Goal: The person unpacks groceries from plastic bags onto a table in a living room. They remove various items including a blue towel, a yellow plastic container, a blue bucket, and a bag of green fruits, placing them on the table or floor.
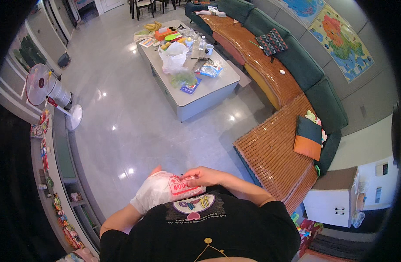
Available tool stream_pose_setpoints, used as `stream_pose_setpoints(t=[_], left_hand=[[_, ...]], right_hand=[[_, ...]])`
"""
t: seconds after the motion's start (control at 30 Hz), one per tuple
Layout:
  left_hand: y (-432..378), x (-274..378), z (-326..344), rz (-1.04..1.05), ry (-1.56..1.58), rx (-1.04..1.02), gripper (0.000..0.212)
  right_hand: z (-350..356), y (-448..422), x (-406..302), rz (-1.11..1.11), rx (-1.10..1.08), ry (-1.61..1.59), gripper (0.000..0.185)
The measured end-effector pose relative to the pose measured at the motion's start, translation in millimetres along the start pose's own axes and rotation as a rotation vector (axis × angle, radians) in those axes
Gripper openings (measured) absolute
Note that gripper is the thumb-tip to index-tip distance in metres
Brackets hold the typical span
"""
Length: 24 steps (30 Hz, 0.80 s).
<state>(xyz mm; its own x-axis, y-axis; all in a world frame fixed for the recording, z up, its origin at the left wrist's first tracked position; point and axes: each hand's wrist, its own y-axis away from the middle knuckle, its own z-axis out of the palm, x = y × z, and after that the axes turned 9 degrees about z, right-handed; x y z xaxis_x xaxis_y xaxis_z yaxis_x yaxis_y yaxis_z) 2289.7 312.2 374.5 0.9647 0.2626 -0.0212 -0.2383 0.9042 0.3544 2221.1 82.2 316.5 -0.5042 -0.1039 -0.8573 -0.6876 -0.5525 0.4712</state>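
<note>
A white plastic bag with red printing [154, 192] is bunched in front of my black T-shirt. It lies over my left wrist and most of my left hand [156, 169], of which only a small part shows past the bag's far edge. How those fingers are set is hidden. From the other side, my right hand [205, 177] grips the printed part of the bag, fingers and thumb against the plastic. Whether the bag holds anything cannot be seen.
Ahead stands a coffee table [167, 88] bearing another white plastic bag [173, 57], bananas [153, 26], a mug [209, 49] and bottles. An L-shaped sofa with a beaded mat [275, 140] runs along the right. At left are a standing fan [75, 117] and a low cabinet [64, 154].
</note>
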Motion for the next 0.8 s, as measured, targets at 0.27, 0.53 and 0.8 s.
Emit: stream_pose_setpoints(t=[0.27,0.53,0.8], left_hand=[[79.3,88.4,-42.7,0.505,-1.434,0.024,0.074],[109.6,38.5,-74.2,0.445,-1.028,-0.023,0.086],[57.4,144.2,-146.2,0.561,-1.071,0.543,0.060]], right_hand=[[-3.2,-23.6,-10.6,0.076,-0.026,0.100,0.037],[5.3,-82.9,-39.2,-0.124,-0.002,0.600,0.047],[22.4,-192.8,-97.7,-0.194,0.116,0.166,0.058]])
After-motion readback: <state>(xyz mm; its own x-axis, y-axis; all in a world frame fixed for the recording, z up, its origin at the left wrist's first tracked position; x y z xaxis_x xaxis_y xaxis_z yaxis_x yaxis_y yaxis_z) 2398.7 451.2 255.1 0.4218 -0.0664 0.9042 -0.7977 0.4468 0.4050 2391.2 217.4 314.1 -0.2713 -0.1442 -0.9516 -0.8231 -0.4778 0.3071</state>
